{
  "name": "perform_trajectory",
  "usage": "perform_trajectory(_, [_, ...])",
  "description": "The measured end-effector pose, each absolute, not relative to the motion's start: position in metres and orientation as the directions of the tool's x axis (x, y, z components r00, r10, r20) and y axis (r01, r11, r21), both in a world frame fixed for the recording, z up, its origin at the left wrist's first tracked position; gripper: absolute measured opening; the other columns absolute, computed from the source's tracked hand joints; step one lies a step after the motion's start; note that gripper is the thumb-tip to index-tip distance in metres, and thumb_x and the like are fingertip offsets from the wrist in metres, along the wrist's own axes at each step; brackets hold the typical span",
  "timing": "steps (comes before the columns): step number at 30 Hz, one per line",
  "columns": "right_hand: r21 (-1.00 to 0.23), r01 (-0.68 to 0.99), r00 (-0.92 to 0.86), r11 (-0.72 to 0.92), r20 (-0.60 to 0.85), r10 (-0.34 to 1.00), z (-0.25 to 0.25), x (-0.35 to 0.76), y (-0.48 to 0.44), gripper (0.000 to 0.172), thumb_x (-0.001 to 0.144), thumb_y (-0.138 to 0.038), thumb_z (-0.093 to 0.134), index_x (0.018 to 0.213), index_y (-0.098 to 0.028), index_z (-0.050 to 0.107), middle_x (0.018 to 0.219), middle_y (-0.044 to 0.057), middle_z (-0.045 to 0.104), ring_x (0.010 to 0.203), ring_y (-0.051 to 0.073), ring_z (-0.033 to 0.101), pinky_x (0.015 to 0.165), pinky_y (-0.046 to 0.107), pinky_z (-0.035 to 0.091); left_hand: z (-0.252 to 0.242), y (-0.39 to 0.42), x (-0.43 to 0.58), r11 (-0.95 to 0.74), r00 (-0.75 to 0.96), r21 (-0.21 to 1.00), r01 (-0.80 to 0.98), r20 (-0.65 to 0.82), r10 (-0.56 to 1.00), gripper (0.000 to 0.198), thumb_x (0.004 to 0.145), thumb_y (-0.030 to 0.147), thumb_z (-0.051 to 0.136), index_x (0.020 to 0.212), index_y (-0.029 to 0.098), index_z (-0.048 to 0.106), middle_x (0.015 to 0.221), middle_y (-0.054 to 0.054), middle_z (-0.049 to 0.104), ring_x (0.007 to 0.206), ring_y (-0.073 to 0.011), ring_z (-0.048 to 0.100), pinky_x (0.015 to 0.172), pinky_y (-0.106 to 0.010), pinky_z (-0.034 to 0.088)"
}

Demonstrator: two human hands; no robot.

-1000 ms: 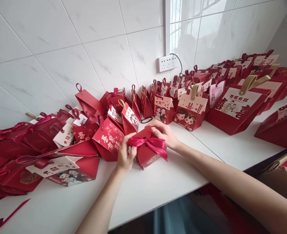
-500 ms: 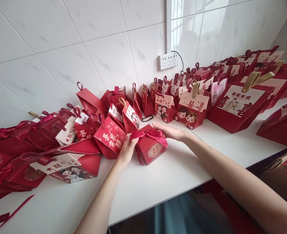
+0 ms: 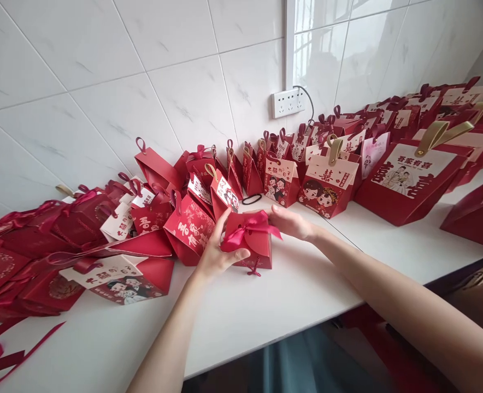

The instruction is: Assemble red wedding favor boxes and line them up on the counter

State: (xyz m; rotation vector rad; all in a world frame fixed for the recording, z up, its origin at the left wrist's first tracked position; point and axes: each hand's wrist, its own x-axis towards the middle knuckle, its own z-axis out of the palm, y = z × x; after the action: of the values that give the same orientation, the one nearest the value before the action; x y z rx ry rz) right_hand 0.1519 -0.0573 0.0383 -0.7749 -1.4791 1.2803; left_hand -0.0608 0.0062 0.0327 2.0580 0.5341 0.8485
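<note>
Your left hand (image 3: 219, 254) curves around the left side of the small red box (image 3: 263, 255), thumb and forefinger spread wide, the thumb lying against the near face; whether that grip presses hard enough to carry any weight is unclear. Your right hand (image 3: 293, 224) is nearly flat at the far right edge, fingers extended and not curled around anything, their tips partly hidden behind the pink bow (image 3: 258, 221). The box sits between your two hands and appears to rest on the worktop (image 3: 290, 311), near the middle of the view. The bow looks soft, so a fingertip catching one of its tails could drag it lopsided or loose. The thin red cord (image 3: 254, 267) hangs low at the near face, and could get trapped beneath the box if that is slid over it. Pressing with your left thumb might dent the card, since the walls look light. Just beyond your left fingers stand the lettered box (image 3: 190, 232) and the box with a gold loop (image 3: 224, 191); a careless sideways knuckle could tip either one. The black ring (image 3: 252, 200) lies behind, near the couple box (image 3: 281, 183). At far lower left, loose ribbon (image 3: 32, 349) trails, well apart from your hands.
</note>
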Motion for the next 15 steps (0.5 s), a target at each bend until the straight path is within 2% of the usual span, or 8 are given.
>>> perform_trajectory(2, [-0.937, 0.008, -0.1, 0.349, 0.347, 0.933, 0.035, 0.149, -0.056, 0.062, 0.081, -0.075, 0.044, 0.1, -0.019, 0.065, 0.108, 0.007, 0.067, 0.107, 0.028, 0.059, 0.1, 0.043, 0.043, 0.027, 0.006, -0.057, -0.714, 0.607, 0.691, 0.114, 0.52, 0.601, 0.096, 0.066, 0.063, 0.071, 0.143, 0.023, 0.031, 0.139, -0.015, 0.048, 0.129, -0.033, 0.047, 0.105, -0.046, 0.043])
perform_trajectory(4, [-0.895, 0.188, 0.096, 0.405, 0.427, 0.899, 0.029, 0.144, -0.054, 0.057, 0.086, -0.071, 0.042, 0.101, -0.02, 0.061, 0.108, 0.007, 0.064, 0.107, 0.026, 0.057, 0.098, 0.042, 0.043, 0.02, 0.006, -0.053, -0.845, 0.529, 0.503, 0.183, 0.674, 0.516, 0.094, 0.067, 0.062, 0.072, 0.142, 0.022, 0.031, 0.139, -0.017, 0.046, 0.13, -0.0333, 0.045, 0.107, -0.047, 0.041])
perform_trajectory(7, [-0.858, 0.318, 0.222, 0.402, 0.48, 0.849, 0.022, 0.136, -0.051, 0.047, 0.09, -0.061, 0.043, 0.111, -0.02, 0.054, 0.116, 0.008, 0.06, 0.111, 0.024, 0.054, 0.1, 0.041, 0.042, 0.011, 0.009, -0.048, -0.912, 0.484, 0.319, 0.259, 0.774, 0.408, 0.096, 0.068, 0.062, 0.07, 0.143, 0.02, 0.027, 0.139, -0.02, 0.044, 0.13, -0.034, 0.044, 0.106, -0.049, 0.041])
perform_trajectory(10, [-0.865, 0.283, 0.231, 0.414, 0.48, 0.846, 0.019, 0.134, -0.049, 0.041, 0.086, -0.054, 0.053, 0.111, -0.022, 0.051, 0.12, 0.009, 0.057, 0.107, 0.022, 0.056, 0.09, 0.039, 0.049, 0.007, 0.013, -0.048, -0.901, 0.461, 0.297, 0.315, 0.782, 0.419, 0.097, 0.071, 0.062, 0.067, 0.145, 0.019, 0.022, 0.138, -0.022, 0.041, 0.131, -0.0349, 0.042, 0.105, -0.049, 0.041])
perform_trajectory(13, [-0.871, 0.28, 0.21, 0.404, 0.466, 0.859, 0.02, 0.136, -0.048, 0.032, 0.081, -0.05, 0.06, 0.089, -0.021, 0.052, 0.104, 0.007, 0.06, 0.091, 0.02, 0.059, 0.076, 0.035, 0.053, 0.006, 0.016, -0.052, -0.883, 0.466, 0.323, 0.34, 0.758, 0.456, 0.101, 0.07, 0.062, 0.069, 0.146, 0.018, 0.018, 0.142, -0.023, 0.035, 0.136, -0.0367, 0.035, 0.107, -0.052, 0.038])
perform_trajectory(15, [-0.867, 0.322, 0.213, 0.38, 0.457, 0.863, 0.023, 0.139, -0.049, 0.03, 0.08, -0.048, 0.06, 0.075, -0.02, 0.05, 0.098, 0.007, 0.061, 0.087, 0.02, 0.059, 0.073, 0.034, 0.051, 0.007, 0.016, -0.055, -0.87, 0.499, 0.375, 0.321, 0.714, 0.491, 0.104, 0.069, 0.062, 0.069, 0.146, 0.018, 0.015, 0.146, -0.023, 0.029, 0.139, -0.0378, 0.029, 0.11, -0.054, 0.034])
